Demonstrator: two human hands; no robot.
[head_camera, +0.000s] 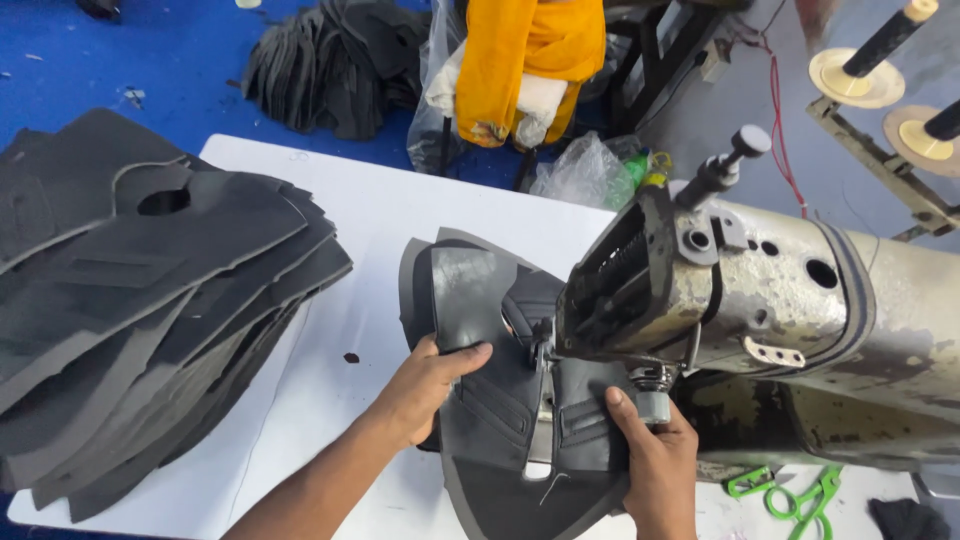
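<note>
A dark grey rubbery mat piece (480, 290) lies under the head of an old cream sewing machine (780, 290). My left hand (425, 385) grips the piece's left edge, thumb on top. On the near side of the needle area, my right hand (655, 455) pinches and presses the same piece. The needle and presser foot (545, 350) sit between my two hands, partly hidden by the machine head.
A thick stack of similar dark mat pieces (150, 290) lies on the left of the white table (340, 200). Green scissors (800, 495) rest at the right front. More dark pieces (330, 60) and a yellow cloth (525, 50) sit on the blue floor beyond. Thread spools (880, 50) stand at the back right.
</note>
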